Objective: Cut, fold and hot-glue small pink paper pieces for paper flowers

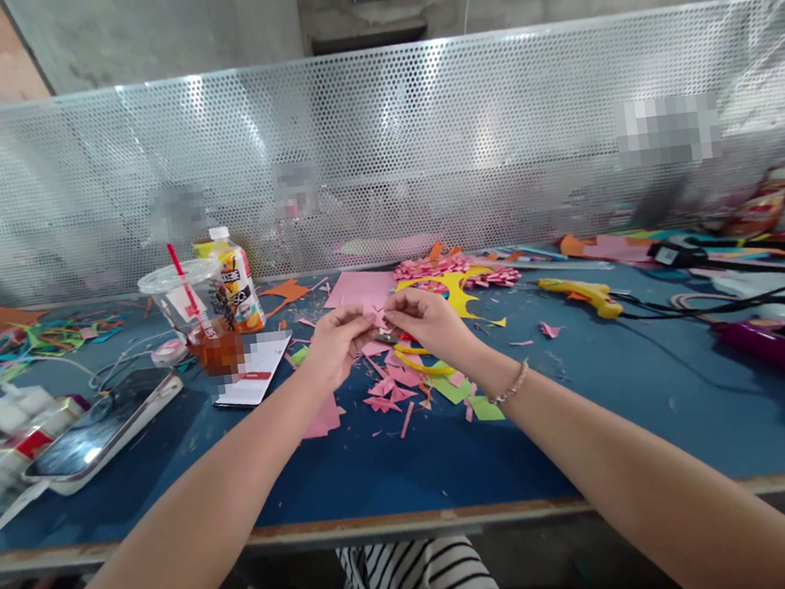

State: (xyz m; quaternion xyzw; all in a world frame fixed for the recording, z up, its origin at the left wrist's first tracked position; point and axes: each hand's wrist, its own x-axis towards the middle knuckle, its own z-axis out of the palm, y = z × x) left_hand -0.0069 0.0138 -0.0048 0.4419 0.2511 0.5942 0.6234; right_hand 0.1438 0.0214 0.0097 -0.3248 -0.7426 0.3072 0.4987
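Above the middle of the table, my left hand (pixel 341 338) and my right hand (pixel 425 321) meet fingertip to fingertip. Both pinch a small pink piece of paper (pixel 379 315), partly covered by the fingers. Just below my right hand lie yellow-handled scissors (pixel 423 365), their blades partly hidden. Several pink paper cut-outs (pixel 385 399) are scattered on the table under my hands, beside green paper scraps (pixel 452 390). Behind the hands is a flat pink sheet (pixel 356 287). A pile of pink paper pieces (pixel 432 269) and a cut-up yellow sheet (pixel 461 294) lie to its right.
Left of my hands stand a plastic cup (pixel 188 308) with a red straw, a bottle (pixel 239 284) and a phone with a lit screen (pixel 259 371). Another phone (pixel 107 431) lies further left. On the right are a yellow glue gun (pixel 581 297), cables and a purple tool (pixel 782 354).
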